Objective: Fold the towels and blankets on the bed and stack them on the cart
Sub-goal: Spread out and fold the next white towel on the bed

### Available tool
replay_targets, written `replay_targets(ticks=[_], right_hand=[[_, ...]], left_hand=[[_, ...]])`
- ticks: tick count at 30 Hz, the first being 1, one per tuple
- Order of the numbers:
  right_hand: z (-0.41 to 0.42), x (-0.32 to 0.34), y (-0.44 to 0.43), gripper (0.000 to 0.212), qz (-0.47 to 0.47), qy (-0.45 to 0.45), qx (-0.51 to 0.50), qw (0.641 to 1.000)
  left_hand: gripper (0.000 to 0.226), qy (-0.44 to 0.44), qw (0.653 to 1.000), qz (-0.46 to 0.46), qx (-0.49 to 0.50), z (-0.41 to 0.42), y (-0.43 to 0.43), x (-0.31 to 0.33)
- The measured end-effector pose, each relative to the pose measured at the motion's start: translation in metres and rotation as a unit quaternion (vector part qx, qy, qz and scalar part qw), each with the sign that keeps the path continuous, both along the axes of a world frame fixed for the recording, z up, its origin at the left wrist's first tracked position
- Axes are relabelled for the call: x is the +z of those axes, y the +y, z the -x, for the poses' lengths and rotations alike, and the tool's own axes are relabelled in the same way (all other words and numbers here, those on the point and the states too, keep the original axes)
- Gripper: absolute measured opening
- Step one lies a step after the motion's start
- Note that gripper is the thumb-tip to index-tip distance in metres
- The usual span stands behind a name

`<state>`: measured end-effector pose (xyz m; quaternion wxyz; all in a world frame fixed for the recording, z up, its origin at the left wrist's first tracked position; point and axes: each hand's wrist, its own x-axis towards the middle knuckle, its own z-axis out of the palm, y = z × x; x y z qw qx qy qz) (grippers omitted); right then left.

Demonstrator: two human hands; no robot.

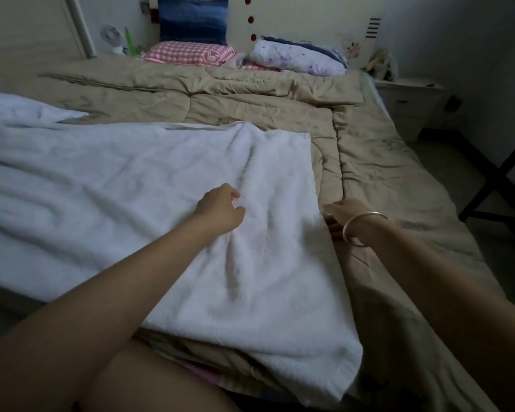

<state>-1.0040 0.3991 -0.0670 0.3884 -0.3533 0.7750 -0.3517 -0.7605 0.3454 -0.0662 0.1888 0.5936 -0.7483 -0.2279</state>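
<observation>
We see a white towel spread across the near half of the bed, on top of a tan quilt. Its right part lies fairly flat, with one corner hanging over the near edge, and its left part is bunched in soft folds. Our left hand rests on the towel near its middle beside a raised crease, fingers loosely curled and released, gripping nothing. Our right hand, with a metal bangle at the wrist, sits at the towel's right edge. Its fingers curl against the hem, but we cannot tell whether they grasp it. At the far end a pink checked pillow lies below a blue cushion, with a floral bundle to their right.
</observation>
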Motion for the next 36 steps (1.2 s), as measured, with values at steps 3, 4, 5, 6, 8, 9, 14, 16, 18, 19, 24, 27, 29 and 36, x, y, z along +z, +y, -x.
replay_targets(ticks=[3, 4, 5, 6, 8, 9, 14, 16, 18, 19, 24, 27, 29, 36], right_hand=[[0.001, 0.0, -0.046, 0.04, -0.004, 0.077, -0.027, 0.997], [0.002, -0.003, -0.059, 0.046, -0.008, 0.087, -0.047, 0.995], [0.006, -0.007, -0.077, 0.049, -0.013, 0.073, -0.062, 0.995], [0.008, -0.012, -0.091, 0.052, -0.023, 0.037, -0.073, 0.996], [0.012, -0.025, -0.115, 0.059, -0.028, -0.029, -0.096, 0.995], [0.016, -0.032, -0.128, 0.061, -0.023, -0.033, -0.103, 0.994], [0.032, -0.047, -0.154, 0.045, 0.021, 0.153, -0.027, 0.988], [0.054, -0.044, -0.16, 0.04, 0.052, 0.22, -0.029, 0.974], [0.082, -0.034, -0.164, 0.034, 0.087, 0.264, -0.049, 0.959], [0.098, -0.026, -0.166, 0.031, 0.108, 0.285, -0.071, 0.95], [0.176, 0.015, -0.17, 0.031, 0.122, 0.33, -0.143, 0.925], [0.215, 0.034, -0.162, 0.041, 0.089, 0.322, -0.18, 0.925], [0.223, 0.029, -0.153, 0.053, 0.051, 0.253, -0.174, 0.95], [0.173, -0.016, -0.113, 0.049, 0.067, -0.021, -0.156, 0.985]], left_hand=[[0.056, -0.071, 0.995, 0.013, 0.071, 0.01, -0.037, -0.005], [0.059, -0.089, 0.992, 0.014, 0.093, 0.012, -0.048, -0.006], [0.061, -0.096, 0.989, 0.009, 0.113, 0.016, -0.063, -0.009], [0.062, -0.1, 0.987, 0.002, 0.129, 0.018, -0.073, -0.011], [0.058, -0.117, 0.983, -0.011, 0.141, 0.021, -0.091, -0.018], [0.051, -0.134, 0.981, -0.008, 0.137, 0.024, -0.102, -0.024], [0.02, -0.176, 0.975, 0.004, 0.137, 0.034, -0.146, -0.034], [0.018, -0.157, 0.979, 0.02, 0.13, 0.047, -0.165, -0.026], [0.018, -0.14, 0.984, 0.044, 0.105, 0.072, -0.183, -0.016], [0.017, -0.134, 0.985, 0.055, 0.09, 0.091, -0.193, -0.01], [0.017, 0.034, 0.991, 0.118, 0.051, 0.182, -0.215, 0.024], [0.016, 0.127, 0.984, 0.119, -0.03, 0.219, -0.208, 0.028], [0.022, 0.098, 0.987, 0.049, -0.117, 0.227, -0.193, 0.015], [0.033, 0.086, 0.976, 0.049, -0.196, 0.156, -0.125, -0.019]])
